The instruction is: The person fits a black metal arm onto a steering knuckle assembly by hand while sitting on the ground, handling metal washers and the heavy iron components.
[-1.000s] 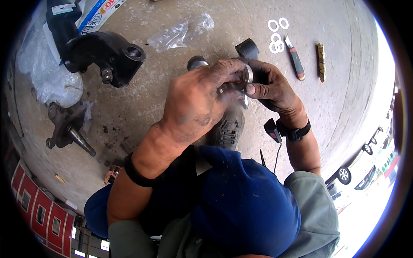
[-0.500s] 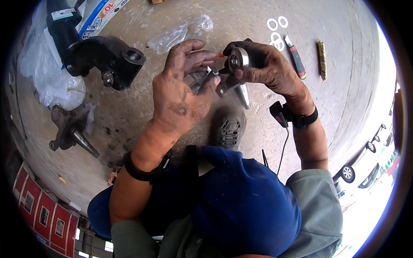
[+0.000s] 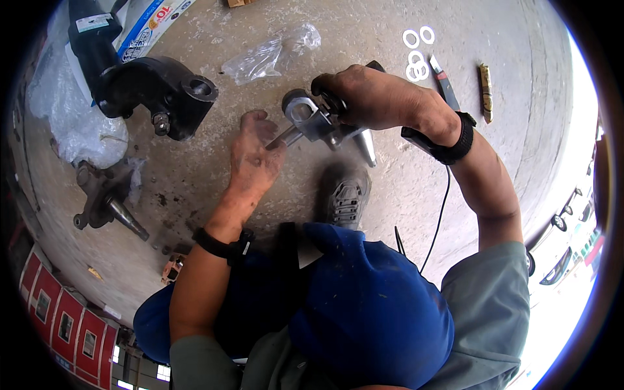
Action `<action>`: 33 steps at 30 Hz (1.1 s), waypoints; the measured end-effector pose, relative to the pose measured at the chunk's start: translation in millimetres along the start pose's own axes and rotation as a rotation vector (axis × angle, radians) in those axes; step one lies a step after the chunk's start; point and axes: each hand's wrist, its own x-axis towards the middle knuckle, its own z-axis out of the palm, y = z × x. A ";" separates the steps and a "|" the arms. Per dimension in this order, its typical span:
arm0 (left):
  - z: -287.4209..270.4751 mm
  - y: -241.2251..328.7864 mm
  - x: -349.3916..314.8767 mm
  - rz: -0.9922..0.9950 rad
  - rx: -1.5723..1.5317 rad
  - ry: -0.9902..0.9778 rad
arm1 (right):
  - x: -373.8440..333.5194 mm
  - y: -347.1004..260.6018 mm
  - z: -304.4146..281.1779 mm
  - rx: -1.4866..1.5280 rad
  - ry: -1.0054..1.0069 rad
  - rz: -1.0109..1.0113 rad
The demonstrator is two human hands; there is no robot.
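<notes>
knife handle partly hidden, brown object cropped

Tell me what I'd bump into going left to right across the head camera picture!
Black curved metal part, left hand, silver metal part, right hand, white rings, knife, brown stick-shaped thing.

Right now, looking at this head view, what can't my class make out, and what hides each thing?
In the head view:
What, if anything, the right hand grips: its own back blocks the view.
Utility knife: handle's lower end, hidden by the right wrist.
Lace-up shoe: heel, covered by the blue trousers.
Brown piece: cut off by the top edge.
Left hand: whether it touches the metal shaft; their overlap hides contact.
</notes>
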 end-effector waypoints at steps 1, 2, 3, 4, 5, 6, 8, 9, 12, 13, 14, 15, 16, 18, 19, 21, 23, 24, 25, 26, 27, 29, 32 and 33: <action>-0.1 -2.4 0.7 -0.017 -0.037 -0.020 | 1.0 0.1 3.9 -0.039 0.005 -0.016; -0.3 -3.5 2.2 -0.033 -0.075 -0.040 | 0.9 -0.2 4.2 -0.035 -0.015 0.003; -1.1 -5.1 2.5 -0.052 -0.111 -0.058 | 1.2 -4.1 2.6 -0.030 -0.036 0.019; -1.6 -7.9 2.4 -0.026 -0.126 -0.067 | 1.7 -6.3 2.1 -0.025 -0.058 0.035; -1.8 -11.7 2.0 0.001 -0.141 -0.076 | 3.2 -5.3 4.0 -0.025 -0.057 0.037; -1.7 -11.2 2.0 0.028 -0.158 -0.086 | 4.6 -2.9 6.8 -0.026 -0.057 0.042; -2.8 -6.7 2.3 -0.053 -0.166 -0.144 | 6.1 0.3 10.4 -0.031 -0.062 0.040; -3.8 -4.3 2.7 -0.093 -0.170 -0.170 | 6.9 1.0 11.0 -0.036 -0.065 0.032; -2.7 -9.1 2.9 -0.087 -0.194 -0.210 | 9.4 0.3 10.4 -0.053 -0.094 0.016; -2.7 -8.8 2.6 -0.083 -0.184 -0.212 | 10.1 -0.8 9.5 -0.060 -0.107 0.013; -3.4 -7.2 2.3 -0.079 -0.173 -0.214 | 10.6 -3.6 6.6 -0.068 -0.135 0.019; -4.1 -6.2 2.1 -0.074 -0.162 -0.216 | 11.4 -8.2 1.7 -0.076 -0.162 0.025; -3.8 -7.3 2.3 -0.031 -0.140 -0.214 | 12.0 -11.3 -1.8 -0.084 -0.190 0.031; -1.9 -10.7 3.2 0.058 -0.095 -0.210 | 15.0 -9.8 -6.4 -0.044 -0.263 0.065; -0.6 -12.4 3.1 0.059 -0.095 -0.205 | 15.8 -9.0 -7.4 -0.024 -0.298 0.083; 2.1 -14.3 2.8 0.062 -0.094 -0.195 | 15.2 -10.2 -6.4 -0.080 -0.275 0.097; 3.2 -11.9 3.6 0.138 -0.034 -0.177 | 13.9 -11.3 -5.6 -0.099 -0.255 0.102; 3.4 -9.7 3.8 0.175 -0.004 -0.166 | 12.9 -11.8 -6.0 -0.092 -0.247 0.098; 3.7 -8.5 3.9 0.135 -0.030 -0.164 | 12.2 -11.9 -6.0 -0.084 -0.239 0.095; 4.1 -7.4 3.8 0.094 -0.056 -0.163 | 12.0 -10.8 -4.4 -0.064 -0.226 0.076; 4.7 -5.3 4.2 0.056 -0.082 -0.163 | 11.1 -8.4 -2.2 -0.045 -0.210 0.061; 5.1 1.4 5.0 0.030 0.000 -0.163 | 9.7 -5.1 1.7 -0.029 -0.195 0.053; 6.9 8.2 8.4 -0.024 0.261 -0.239 | 9.8 -7.8 2.3 -0.045 -0.202 0.078; 8.3 10.3 10.8 -0.043 0.371 -0.275 | 9.8 -11.1 0.7 -0.053 -0.208 0.090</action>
